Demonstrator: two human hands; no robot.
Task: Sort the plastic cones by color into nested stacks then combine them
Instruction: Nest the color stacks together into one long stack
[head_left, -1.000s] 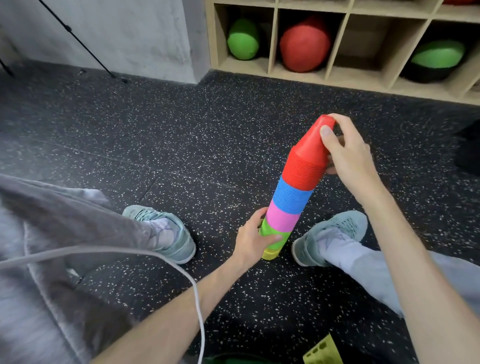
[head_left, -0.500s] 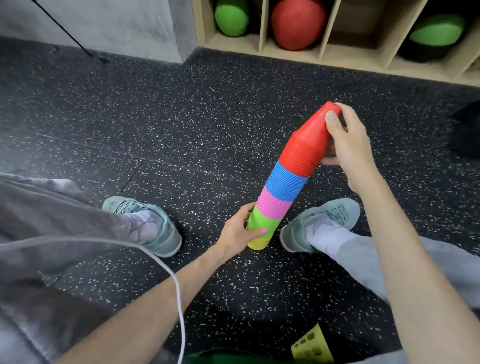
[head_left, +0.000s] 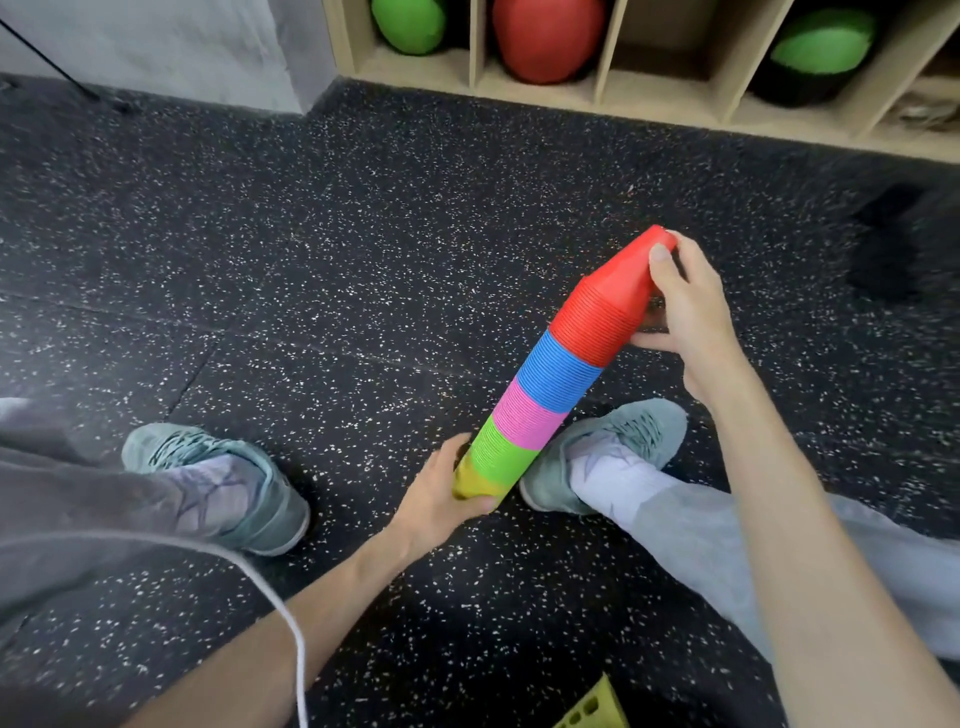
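Observation:
One long nested stack of plastic cones (head_left: 550, 379) leans steeply to the right above the speckled black floor. Its bands run yellow at the bottom, then green, pink, blue and red at the top. My left hand (head_left: 441, 493) grips the yellow and green base, thumb under the bottom edge. My right hand (head_left: 680, 306) holds the red tip, fingers over the top cone and thumb under the red band. The stack's base is hidden behind my left hand, so contact with the floor cannot be told.
My two feet in grey-green shoes (head_left: 223, 483) (head_left: 608, 452) flank the stack. A wooden cubby shelf (head_left: 608, 98) with green and red balls stands along the back. A yellow-green perforated piece (head_left: 592, 709) lies at the bottom edge. A white cord (head_left: 280, 618) crosses my left forearm.
The stack has tipped further to the right, its red tip lowering with my right hand. My left hand has shifted lower round the base.

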